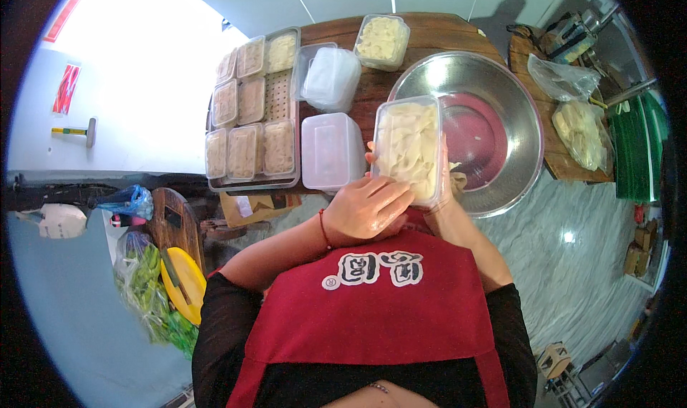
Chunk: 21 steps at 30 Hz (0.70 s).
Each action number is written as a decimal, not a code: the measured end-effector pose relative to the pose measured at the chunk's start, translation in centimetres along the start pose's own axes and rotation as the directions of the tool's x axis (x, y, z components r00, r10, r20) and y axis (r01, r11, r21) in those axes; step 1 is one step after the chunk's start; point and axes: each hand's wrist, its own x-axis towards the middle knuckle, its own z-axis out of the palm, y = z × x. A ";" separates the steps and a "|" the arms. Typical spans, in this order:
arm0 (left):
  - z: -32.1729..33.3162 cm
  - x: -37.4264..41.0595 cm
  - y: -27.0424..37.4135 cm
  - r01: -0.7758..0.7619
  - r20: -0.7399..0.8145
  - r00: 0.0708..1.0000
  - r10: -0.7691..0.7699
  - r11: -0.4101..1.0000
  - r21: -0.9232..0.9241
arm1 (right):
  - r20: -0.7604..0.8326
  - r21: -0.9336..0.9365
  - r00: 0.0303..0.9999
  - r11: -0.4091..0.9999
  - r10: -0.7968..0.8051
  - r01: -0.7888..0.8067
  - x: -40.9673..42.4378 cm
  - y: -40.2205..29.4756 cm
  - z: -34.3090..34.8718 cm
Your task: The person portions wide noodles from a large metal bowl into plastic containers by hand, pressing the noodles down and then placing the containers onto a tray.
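Observation:
My right hand (448, 201) holds a clear rectangular plastic container (381, 140) from below, with fingertips showing at its left side. The container is filled with pale, flat, folded food pieces (410, 140). My left hand (370, 207), glistening and wearing a red cord at the wrist, lies over the container's near left corner, its fingers on the near edge and the food. Whether it grips anything is hidden. Behind and to the right stands a large steel basin (523, 102) with a few pale scraps inside. A stack of white translucent containers (330, 150) is left of my hands.
A tray (255, 184) at left bears several filled containers (246, 150). Clear lids or containers (335, 75) and another filled container (382, 40) stand on the wooden table (437, 30). Plastic bags (582, 132) lie on the wood at right. A cardboard box (236, 212) is below the tray.

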 end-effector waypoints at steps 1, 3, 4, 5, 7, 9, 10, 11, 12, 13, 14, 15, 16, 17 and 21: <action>-0.1 0.2 0.0 -0.001 -0.003 1.000 0.001 1.000 0.002 | -0.005 0.001 1.000 1.000 -0.006 0.006 0.0 0.0 -0.5; -0.1 0.1 0.0 -0.011 0.005 1.000 0.011 1.000 0.026 | -0.012 0.017 1.000 1.000 0.004 -0.003 0.1 0.0 -0.7; 0.0 -0.4 0.0 -0.021 0.017 1.000 0.020 0.999 0.049 | -0.015 0.031 1.000 0.999 0.019 -0.019 0.0 0.1 -0.6; 0.1 -0.7 0.0 -0.031 0.029 0.999 0.029 0.997 0.072 | -0.017 0.046 0.999 0.998 0.035 -0.034 0.0 0.1 -0.5; -0.1 -0.7 0.3 -0.049 0.000 0.999 0.049 0.995 0.090 | 0.016 0.060 0.999 0.997 0.039 -0.040 0.0 0.3 -0.6; -0.1 -0.8 0.4 -0.053 -0.010 0.998 0.055 0.992 0.116 | 0.012 0.070 0.999 0.996 0.045 -0.046 0.0 0.4 -0.6; -0.1 -1.0 0.5 -0.049 -0.005 0.999 0.050 0.990 0.133 | -0.007 0.072 0.999 0.996 0.049 -0.049 0.0 0.5 -0.7; -0.1 -1.2 0.6 -0.045 -0.001 0.999 0.045 0.988 0.150 | -0.027 0.074 0.998 0.996 0.053 -0.051 0.0 0.6 -0.7; 0.0 -1.3 0.7 -0.031 0.007 1.000 0.030 0.985 0.167 | -0.040 0.078 0.998 0.996 0.057 -0.053 0.0 0.6 -0.7; 0.2 -1.4 0.9 -0.017 0.015 1.000 0.014 0.983 0.185 | -0.054 0.082 0.997 0.995 0.060 -0.056 0.0 0.7 -0.7; 0.3 -1.4 0.9 -0.003 0.023 1.000 -0.001 0.979 0.202 | -0.068 0.085 0.996 0.995 0.064 -0.058 0.0 0.7 -0.7; 0.2 -1.2 1.0 0.026 0.025 0.999 -0.032 0.978 0.207 | -0.071 0.056 0.996 0.997 0.052 -0.048 0.1 0.7 -0.8; 0.1 -0.9 1.1 0.055 0.028 0.998 -0.062 0.976 0.212 | -0.075 0.027 0.996 0.999 0.040 -0.038 0.2 0.8 -1.0; 0.0 -0.7 1.2 0.083 0.029 0.995 -0.092 0.973 0.217 | -0.078 -0.003 0.997 1.000 0.028 -0.028 0.3 0.8 -1.1; 0.7 -1.0 0.7 0.162 -0.002 0.986 -0.165 0.964 0.210 | -0.101 -0.059 0.994 0.997 0.037 -0.043 0.6 0.9 -0.4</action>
